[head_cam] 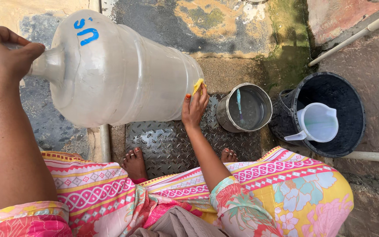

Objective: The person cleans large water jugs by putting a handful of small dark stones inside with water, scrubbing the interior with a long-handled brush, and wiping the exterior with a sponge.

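Water jug [119, 74], large and translucent, lies tipped on its side above the metal tread plate [167, 145], left hand [1, 57] clamped round its neck to steady it. Right hand [194, 107] presses a yellow scrubber [198, 85] against its base; a steel pot [244, 108] and black bucket [330, 87] holding a white jug [316, 123] stand right, within reach.

Outdoor washing yard: buckets [330, 114], mossy concrete [286, 57]

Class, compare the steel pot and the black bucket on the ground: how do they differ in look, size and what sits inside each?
The steel pot is shiny grey metal; the black bucket is dark and dull. The steel pot is clearly smaller across than the black bucket. A thin blue-handled brush lies inside the steel pot, while a translucent white jug sits in the black bucket. Both are round, open-topped and stand upright side by side.
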